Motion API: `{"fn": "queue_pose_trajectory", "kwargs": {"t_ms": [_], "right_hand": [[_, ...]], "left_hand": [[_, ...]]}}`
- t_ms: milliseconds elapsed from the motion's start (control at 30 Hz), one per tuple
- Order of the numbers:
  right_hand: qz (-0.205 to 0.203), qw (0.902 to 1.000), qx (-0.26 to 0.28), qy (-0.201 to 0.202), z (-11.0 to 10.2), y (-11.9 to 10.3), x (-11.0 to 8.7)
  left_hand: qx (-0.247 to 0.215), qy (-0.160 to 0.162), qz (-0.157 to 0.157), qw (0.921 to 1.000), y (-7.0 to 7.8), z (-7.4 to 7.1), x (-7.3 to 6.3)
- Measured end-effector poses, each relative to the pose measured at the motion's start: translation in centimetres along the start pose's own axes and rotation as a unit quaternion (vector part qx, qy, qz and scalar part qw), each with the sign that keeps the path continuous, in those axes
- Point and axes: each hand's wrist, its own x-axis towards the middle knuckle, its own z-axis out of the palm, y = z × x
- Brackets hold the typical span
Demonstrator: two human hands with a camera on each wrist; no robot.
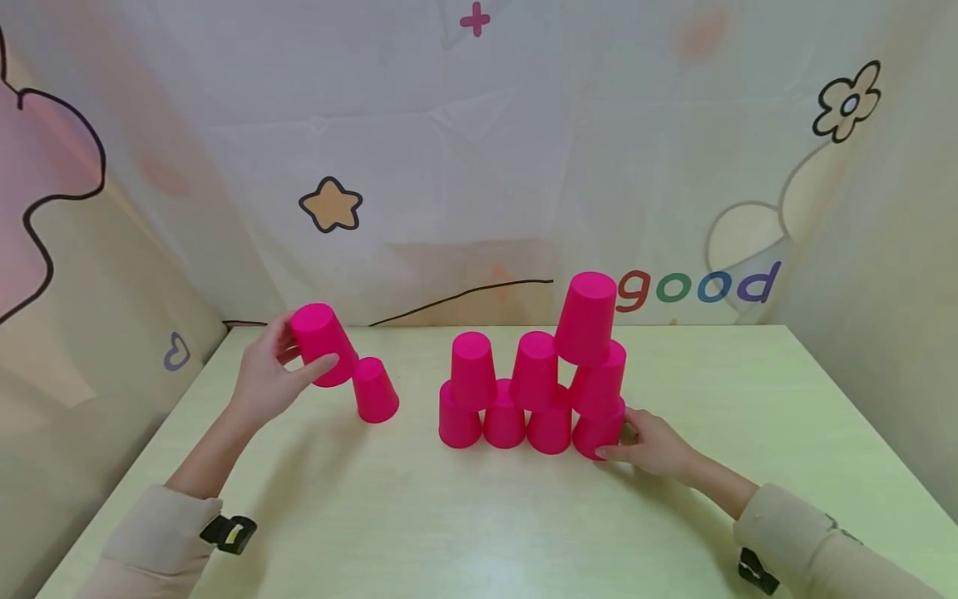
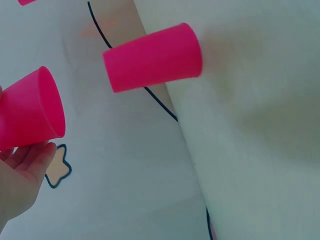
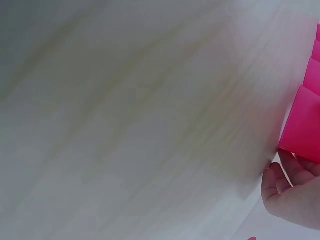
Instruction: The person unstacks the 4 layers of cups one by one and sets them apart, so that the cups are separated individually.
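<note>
A bright pink cup (image 1: 322,341) is in my left hand (image 1: 265,378), thumb at the front and fingers behind. It is held mouth down above the table; the left wrist view shows its open rim (image 2: 52,102). Close by, a second pink cup (image 1: 376,391) stands upside down on the table. To the right rises a stack of upside-down pink cups (image 1: 504,416): a row of several, three above, and one top cup (image 1: 586,320) at the right. My right hand (image 1: 659,445) grips the bottom row's rightmost cup (image 1: 597,428) between thumb and fingers.
The pale table (image 1: 494,524) reaches back to a light curtain (image 1: 449,166) printed with a star, a flower and the word "good". More curtain closes off both sides. A dark clip or strap (image 1: 228,532) sits by the left sleeve.
</note>
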Motion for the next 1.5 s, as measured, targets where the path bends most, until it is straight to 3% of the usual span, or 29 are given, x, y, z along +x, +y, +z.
{"fn": "queue_pose_trajectory", "kwargs": {"t_ms": [367, 600, 767, 1167, 1500], "right_hand": [[0.001, 1.0, -0.001, -0.001, -0.1, 0.1, 0.0], [-0.003, 1.0, -0.001, -0.001, -0.2, 0.2, 0.0], [-0.005, 1.0, 0.001, -0.002, -0.2, 0.2, 0.0], [-0.01, 0.9999, -0.011, 0.003, -0.1, 0.4, 0.2], [-0.026, 0.9996, -0.013, 0.004, 0.1, 0.5, 0.0]], "left_hand": [[0.008, -0.001, -0.037, 0.9993, -3.4, 0.3, -0.2], [-0.007, 0.0, -0.049, 0.9988, -4.7, 0.9, -0.5], [0.003, -0.024, -0.084, 0.9962, -5.6, 1.2, -0.8], [0.005, -0.089, -0.134, 0.9869, -7.6, 1.7, -0.9], [0.012, -0.1, -0.132, 0.9862, -8.5, 2.5, -0.9]]}}
